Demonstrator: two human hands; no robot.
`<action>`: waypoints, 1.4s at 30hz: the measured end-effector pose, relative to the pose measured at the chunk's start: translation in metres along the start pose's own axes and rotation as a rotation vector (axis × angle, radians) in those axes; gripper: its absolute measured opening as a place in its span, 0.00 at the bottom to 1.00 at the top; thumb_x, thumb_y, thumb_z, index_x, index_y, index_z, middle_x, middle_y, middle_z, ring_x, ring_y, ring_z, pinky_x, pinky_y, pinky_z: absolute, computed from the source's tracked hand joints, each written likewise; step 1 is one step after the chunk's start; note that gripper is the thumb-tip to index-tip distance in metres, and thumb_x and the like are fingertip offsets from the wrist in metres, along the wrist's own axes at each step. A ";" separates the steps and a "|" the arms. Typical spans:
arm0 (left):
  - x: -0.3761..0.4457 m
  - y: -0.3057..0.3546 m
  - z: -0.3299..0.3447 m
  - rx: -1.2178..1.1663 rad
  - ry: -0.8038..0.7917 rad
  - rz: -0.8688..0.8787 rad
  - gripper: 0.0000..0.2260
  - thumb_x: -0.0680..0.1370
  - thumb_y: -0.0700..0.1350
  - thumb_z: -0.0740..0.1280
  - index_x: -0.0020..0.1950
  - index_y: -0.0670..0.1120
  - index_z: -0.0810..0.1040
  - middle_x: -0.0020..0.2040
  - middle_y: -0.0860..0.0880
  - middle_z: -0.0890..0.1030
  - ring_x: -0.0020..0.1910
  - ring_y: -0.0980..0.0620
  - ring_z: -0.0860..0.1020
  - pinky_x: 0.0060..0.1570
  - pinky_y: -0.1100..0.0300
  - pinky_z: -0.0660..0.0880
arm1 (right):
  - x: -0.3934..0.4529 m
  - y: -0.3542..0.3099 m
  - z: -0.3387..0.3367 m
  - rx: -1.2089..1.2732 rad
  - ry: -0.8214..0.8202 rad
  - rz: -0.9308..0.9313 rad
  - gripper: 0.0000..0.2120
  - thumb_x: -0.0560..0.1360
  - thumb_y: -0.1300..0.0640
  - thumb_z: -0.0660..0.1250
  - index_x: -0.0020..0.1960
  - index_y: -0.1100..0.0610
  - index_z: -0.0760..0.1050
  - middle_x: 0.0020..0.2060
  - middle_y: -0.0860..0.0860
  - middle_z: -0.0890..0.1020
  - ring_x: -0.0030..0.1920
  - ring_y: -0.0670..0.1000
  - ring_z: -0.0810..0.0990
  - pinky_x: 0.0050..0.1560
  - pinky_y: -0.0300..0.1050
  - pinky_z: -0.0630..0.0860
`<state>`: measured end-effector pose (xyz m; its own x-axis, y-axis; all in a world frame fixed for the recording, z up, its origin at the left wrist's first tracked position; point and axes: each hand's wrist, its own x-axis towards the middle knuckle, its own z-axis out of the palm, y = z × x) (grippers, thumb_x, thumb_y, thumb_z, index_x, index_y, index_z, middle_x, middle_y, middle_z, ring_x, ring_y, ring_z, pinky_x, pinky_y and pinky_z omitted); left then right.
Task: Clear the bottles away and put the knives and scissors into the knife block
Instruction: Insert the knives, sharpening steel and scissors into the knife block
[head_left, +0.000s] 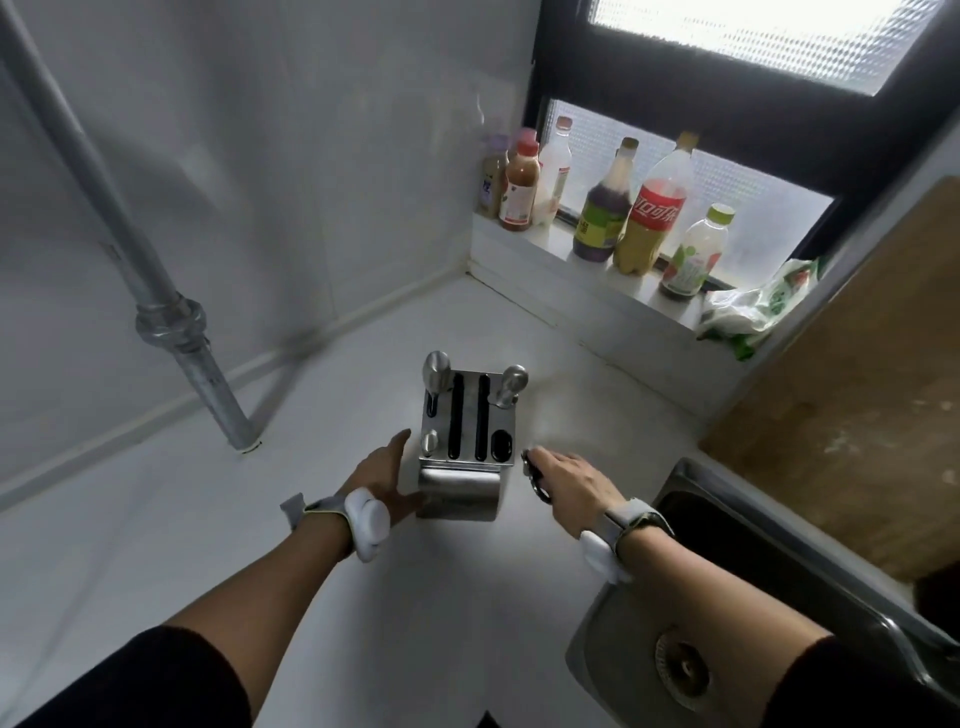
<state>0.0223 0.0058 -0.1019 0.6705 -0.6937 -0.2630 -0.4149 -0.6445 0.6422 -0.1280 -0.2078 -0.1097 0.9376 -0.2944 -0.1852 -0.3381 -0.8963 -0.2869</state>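
Note:
A steel knife block (460, 488) stands on the white counter. Three metal handles stick out of its top: one at the back left (436, 371), one at the back right (511, 387), a small one at the front left (429, 442). Two long slots and an oval hole in the top are dark. My left hand (382, 480) rests flat against the block's left side. My right hand (569, 480), just right of the block, is closed on scissors (535, 475) whose dark loops show under the fingers. Several bottles (602, 208) stand on the window ledge.
A steel sink (727, 597) lies at the lower right. A wooden cutting board (857, 389) leans at the right. A plastic bag (753, 312) sits on the ledge's right end. A metal pipe (171, 322) runs down the left wall to the counter.

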 end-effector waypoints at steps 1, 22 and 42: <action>0.001 0.003 -0.005 -0.008 0.001 0.012 0.36 0.71 0.46 0.73 0.74 0.45 0.58 0.67 0.42 0.74 0.58 0.43 0.77 0.58 0.51 0.74 | 0.001 0.000 -0.006 0.068 0.055 0.048 0.16 0.71 0.68 0.56 0.55 0.54 0.68 0.48 0.55 0.80 0.48 0.60 0.76 0.45 0.49 0.72; 0.033 0.018 -0.051 -0.034 -0.008 0.483 0.48 0.62 0.52 0.79 0.72 0.55 0.52 0.61 0.58 0.63 0.59 0.56 0.69 0.56 0.63 0.67 | -0.058 -0.082 -0.135 0.902 0.621 -0.104 0.05 0.73 0.70 0.68 0.49 0.66 0.75 0.46 0.63 0.82 0.44 0.56 0.84 0.44 0.50 0.84; 0.040 0.011 -0.046 -0.103 -0.009 0.485 0.46 0.62 0.52 0.79 0.71 0.56 0.53 0.67 0.51 0.67 0.62 0.49 0.73 0.61 0.50 0.75 | -0.029 -0.092 -0.048 0.891 0.432 0.172 0.14 0.71 0.70 0.72 0.45 0.52 0.78 0.41 0.51 0.85 0.41 0.49 0.86 0.40 0.40 0.80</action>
<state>0.0723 -0.0146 -0.0723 0.4094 -0.9090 0.0781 -0.6149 -0.2116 0.7597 -0.1203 -0.1326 -0.0328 0.7599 -0.6499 0.0159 -0.2435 -0.3072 -0.9200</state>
